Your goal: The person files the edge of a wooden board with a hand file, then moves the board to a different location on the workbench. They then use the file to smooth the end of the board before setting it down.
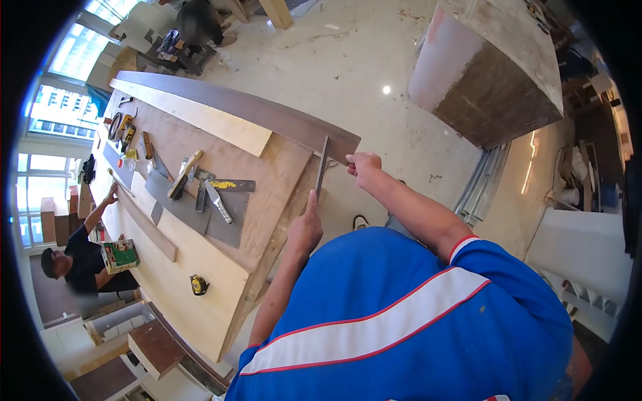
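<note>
My left hand (305, 227) is closed around the near end of a long, narrow grey tool that looks like a flat file (323, 160). The file's far end lies across the end of a long grey-brown board (267, 113). At that board's near right corner, my right hand (363, 167) has its fingers pinched on the edge. The board runs along the far right side of the workbench (284, 180) and sticks out past its corner. Beside it lies a pale wooden plank (227, 127).
On the bench are a tape measure (198, 285), a brush (185, 175), a scraper-like tool (219, 202), a wooden strip (148, 226) and a yellow power tool (128, 137). Across it, a co-worker (80, 260) stands near a green box (120, 256). A large cabinet (495, 87) stands right.
</note>
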A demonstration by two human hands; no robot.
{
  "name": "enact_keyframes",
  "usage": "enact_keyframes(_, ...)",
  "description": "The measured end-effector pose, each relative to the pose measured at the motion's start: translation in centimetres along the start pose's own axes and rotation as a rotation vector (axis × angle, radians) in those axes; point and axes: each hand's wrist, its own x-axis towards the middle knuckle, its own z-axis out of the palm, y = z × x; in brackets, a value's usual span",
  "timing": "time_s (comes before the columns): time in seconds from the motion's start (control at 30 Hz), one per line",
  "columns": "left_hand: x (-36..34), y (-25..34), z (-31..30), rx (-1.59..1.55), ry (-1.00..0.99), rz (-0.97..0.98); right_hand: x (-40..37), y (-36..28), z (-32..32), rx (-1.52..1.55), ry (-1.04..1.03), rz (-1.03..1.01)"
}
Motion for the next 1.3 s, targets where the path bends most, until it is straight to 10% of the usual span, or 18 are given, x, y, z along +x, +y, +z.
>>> enact_keyframes(1.3,0.6,-1.8,1.5,-0.058,0.054,0.036,2.7,3.3,-2.5,-0.211,-0.289,-0.293)
